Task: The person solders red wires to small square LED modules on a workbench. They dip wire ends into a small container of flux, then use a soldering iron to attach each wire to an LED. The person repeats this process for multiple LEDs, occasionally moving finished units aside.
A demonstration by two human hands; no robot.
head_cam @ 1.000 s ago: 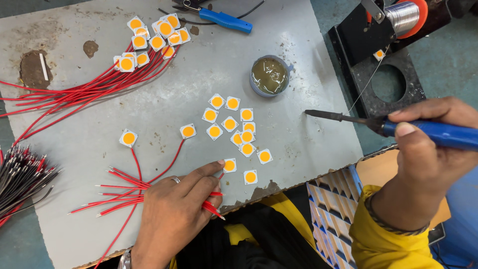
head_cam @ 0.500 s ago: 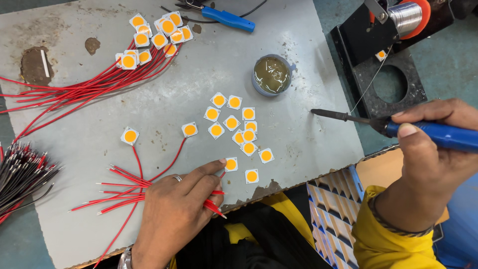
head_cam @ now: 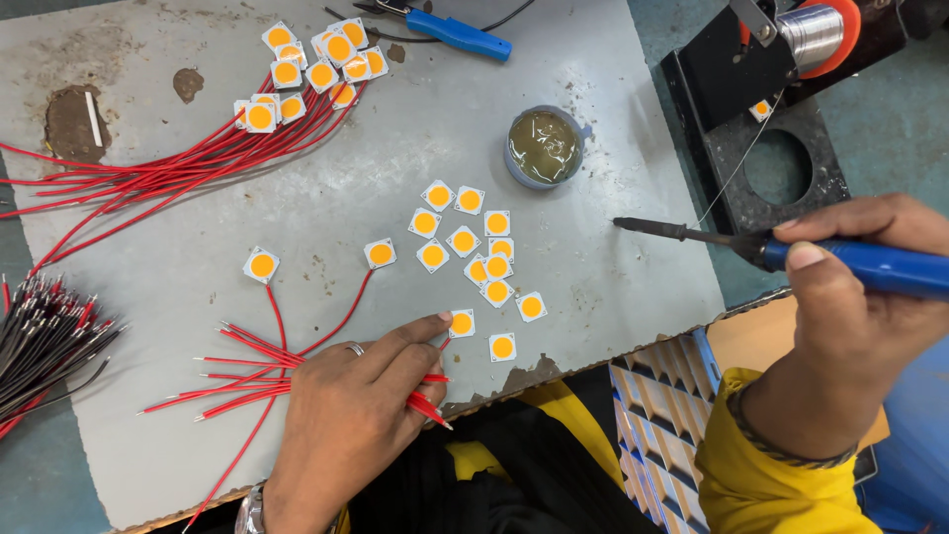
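Grey, stained sheet metal served as the work surface, resting over a teal floor, with a dark stand at upper right carrying a spool of solder wire.

Head view. The left hand lay palm down at the sheet's near edge, fingers curled together over a bundle of short red wires; its index fingertip touched a small square chip with an orange centre. Whether the fingers actually pinched the wires could not be told. A second chip lay just beside the first. A loose cluster of like chips sat near the sheet's middle, and two chips already wired lay to its left. The right hand was clamped around the blue handle of a soldering iron, whose dark tip pointed left above the sheet, well apart from the chips. A round tin of flux stood beyond the cluster. Finished chips on long red leads were heaped at upper left; dark wires lay at the left edge; a blue-handled tool lay at the far edge.
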